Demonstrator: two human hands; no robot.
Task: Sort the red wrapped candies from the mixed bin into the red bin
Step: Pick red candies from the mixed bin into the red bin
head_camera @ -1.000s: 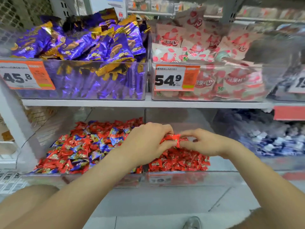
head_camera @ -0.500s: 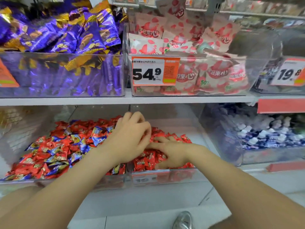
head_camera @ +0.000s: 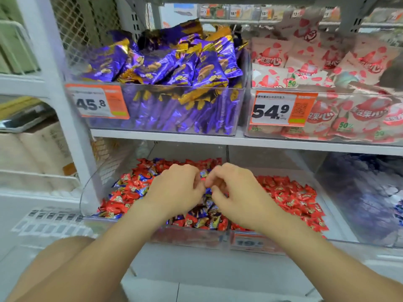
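Note:
On the lower shelf a clear mixed bin (head_camera: 91, 192) holds red and blue wrapped candies (head_camera: 130, 188). Right of it, a clear red bin (head_camera: 340, 232) holds only red wrapped candies (head_camera: 290, 197). My left hand (head_camera: 178, 188) and my right hand (head_camera: 237, 192) hover side by side over the right part of the mixed bin, fingers curled down into the pile. The fingertips nearly touch around a blue candy (head_camera: 204, 173). What each hand grips is hidden by the fingers.
The upper shelf carries a bin of purple packets (head_camera: 165, 68) with a 45.8 price tag and a bin of pink-white packets (head_camera: 316, 68) with a 54.9 tag. A bin of blue-white candies (head_camera: 366, 188) stands at the right. A white upright post (head_camera: 65, 118) borders the left.
Both hands have moved left from the red bin to the mixed bin. The red candy held between them a second ago is no longer seen. The view has shifted right and down.

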